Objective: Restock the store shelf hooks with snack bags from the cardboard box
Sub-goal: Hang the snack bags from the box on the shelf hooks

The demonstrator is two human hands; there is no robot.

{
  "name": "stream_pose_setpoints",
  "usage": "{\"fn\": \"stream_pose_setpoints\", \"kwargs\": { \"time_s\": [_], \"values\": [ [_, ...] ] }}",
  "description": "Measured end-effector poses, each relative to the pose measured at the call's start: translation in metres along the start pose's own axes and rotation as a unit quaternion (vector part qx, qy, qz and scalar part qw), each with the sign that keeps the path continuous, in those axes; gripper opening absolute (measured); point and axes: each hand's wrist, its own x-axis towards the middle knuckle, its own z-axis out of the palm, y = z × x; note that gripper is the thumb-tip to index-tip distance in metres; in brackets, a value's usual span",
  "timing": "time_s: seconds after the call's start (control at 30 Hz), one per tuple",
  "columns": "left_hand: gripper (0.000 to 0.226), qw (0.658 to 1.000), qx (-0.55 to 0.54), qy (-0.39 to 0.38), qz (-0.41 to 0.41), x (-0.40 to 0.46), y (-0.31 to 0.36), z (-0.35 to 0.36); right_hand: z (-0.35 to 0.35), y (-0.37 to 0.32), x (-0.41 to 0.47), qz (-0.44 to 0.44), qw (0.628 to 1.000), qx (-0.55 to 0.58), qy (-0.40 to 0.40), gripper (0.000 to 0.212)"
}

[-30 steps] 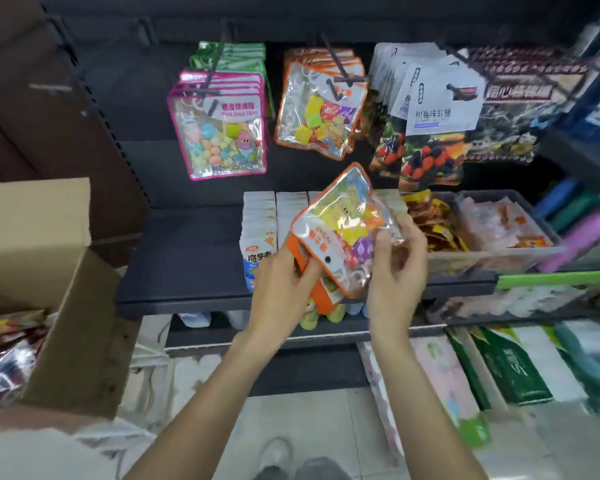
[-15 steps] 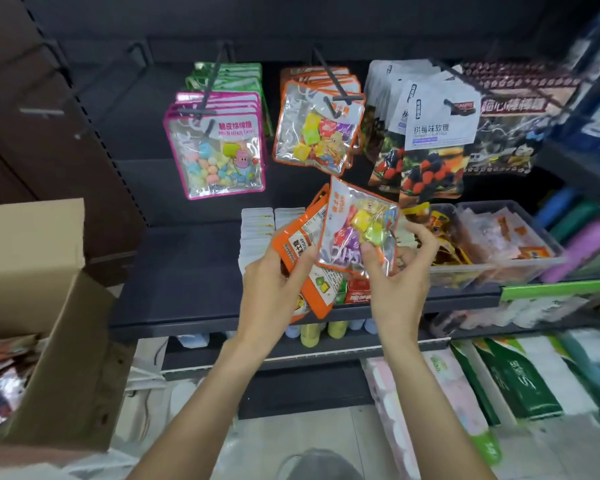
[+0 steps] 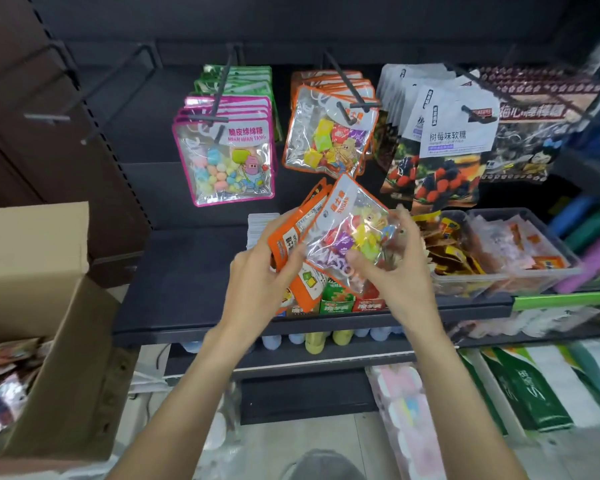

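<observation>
Now we separate one clear orange-edged candy bag (image 3: 355,233) in our right hand (image 3: 400,271) from the left hand's (image 3: 260,282) gripped stack; next, the orange-bag hook (image 3: 352,86) at upper centre.

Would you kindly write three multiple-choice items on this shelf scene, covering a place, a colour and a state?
1. Where is the cardboard box?
A. left of the shelf
B. on the top hooks
C. right of the tub

2. What colour edges the bags on the leftmost filled hook?
A. blue
B. pink
C. black

3. What is the left hand doing?
A. hanging open
B. gripping orange bags
C. resting on the box

Key: 1 A, the box sits at the left edge. 2 B, the pink bags hang there. 3 B, its fingers curl round the orange bags, while the right hand holds the front bag.
</observation>
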Motion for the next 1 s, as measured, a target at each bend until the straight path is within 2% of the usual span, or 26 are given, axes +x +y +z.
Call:
{"fn": "stream_pose_setpoints", "kwargs": {
  "time_s": [0.07,0.13,0.2,0.23,0.4,0.57,0.83,1.0],
  "values": [
    [0.038,0.999,0.028,-0.025,0.021,0.006,-0.002,-0.006,-0.011,-0.008,0.010,-0.074,0.990,-0.115,-0.026,0.104],
    [0.037,0.998,0.028,-0.050,0.032,0.012,-0.001,-0.010,-0.018,-0.017,0.019,-0.171,0.971,-0.139,-0.090,0.103],
    [0.038,0.997,-0.010,-0.065,0.028,0.016,0.001,-0.011,-0.021,-0.019,0.024,-0.204,0.956,-0.150,-0.148,0.094],
    [0.038,0.997,-0.036,-0.063,0.023,0.018,0.002,-0.011,-0.021,-0.018,0.025,-0.211,0.954,-0.154,-0.147,0.089],
    [0.038,0.994,-0.104,0.016,0.004,0.026,0.003,-0.007,-0.014,-0.012,0.021,-0.173,0.983,-0.066,0.015,0.083],
    [0.038,0.999,-0.030,0.035,0.026,0.035,0.005,-0.008,0.000,-0.035,0.034,-0.185,0.975,-0.057,0.109,0.071],
    [0.041,0.996,-0.002,0.080,0.034,0.043,0.006,-0.006,0.016,-0.058,0.063,-0.180,0.975,-0.078,0.102,0.065],
    [0.039,0.997,0.004,0.074,0.023,0.045,0.001,-0.010,0.016,-0.061,0.072,-0.148,0.980,-0.109,0.081,0.067]
  ]
}}
